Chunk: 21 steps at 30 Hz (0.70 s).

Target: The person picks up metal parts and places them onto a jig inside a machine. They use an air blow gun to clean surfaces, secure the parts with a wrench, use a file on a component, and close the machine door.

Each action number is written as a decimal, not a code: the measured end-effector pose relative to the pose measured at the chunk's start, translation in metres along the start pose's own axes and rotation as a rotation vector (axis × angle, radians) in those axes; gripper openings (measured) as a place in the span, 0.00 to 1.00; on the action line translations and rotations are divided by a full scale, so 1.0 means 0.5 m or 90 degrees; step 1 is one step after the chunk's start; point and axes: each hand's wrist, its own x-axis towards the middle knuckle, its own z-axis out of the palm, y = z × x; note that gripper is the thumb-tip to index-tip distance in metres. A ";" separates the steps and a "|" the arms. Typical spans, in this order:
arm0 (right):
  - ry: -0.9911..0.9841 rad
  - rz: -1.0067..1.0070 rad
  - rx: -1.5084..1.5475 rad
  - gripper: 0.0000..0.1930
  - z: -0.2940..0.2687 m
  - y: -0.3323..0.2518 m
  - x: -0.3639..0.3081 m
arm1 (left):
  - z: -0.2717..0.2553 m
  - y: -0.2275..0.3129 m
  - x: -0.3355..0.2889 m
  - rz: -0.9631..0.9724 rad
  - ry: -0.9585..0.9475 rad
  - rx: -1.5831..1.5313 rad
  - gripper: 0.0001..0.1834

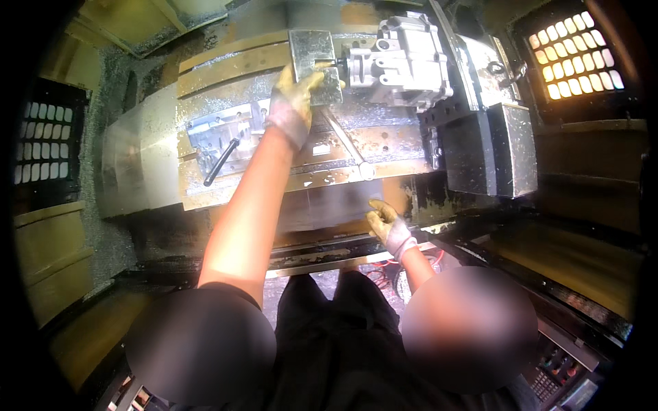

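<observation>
My left hand (293,99), in a soiled work glove, is closed at the left edge of a dark slotted metal plate (314,45), with finger and thumb lying over its face by the slot. A short dark rod (340,63) runs from that slot to a light-grey cast metal housing (404,65) on the right. What the fingertips press on is partly hidden. Lower down, my gloved right hand (386,222) hovers in front of the machine table, fingers loosely bent and apart, nothing visible in them.
The slotted machine table (397,130) is strewn with metal chips. On it lie a long-handled wrench (348,145) and a fixture block (226,133) with a black lever handle (221,163). A dark steel block (513,149) stands at the right. Vented panels (574,55) flank the enclosure.
</observation>
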 end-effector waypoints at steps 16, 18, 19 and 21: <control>0.019 0.029 -0.033 0.23 -0.119 0.110 -0.019 | 0.115 -0.076 0.057 0.299 0.158 0.690 0.27; 0.019 0.009 -0.080 0.24 -0.127 0.141 -0.006 | 0.128 -0.093 0.064 0.300 0.177 0.741 0.30; 0.020 0.000 -0.105 0.24 -0.131 0.153 -0.003 | 0.135 -0.097 0.072 0.262 0.165 0.741 0.31; 0.013 -0.003 -0.101 0.24 -0.124 0.144 -0.005 | 0.099 -0.119 0.126 0.257 0.170 0.724 0.32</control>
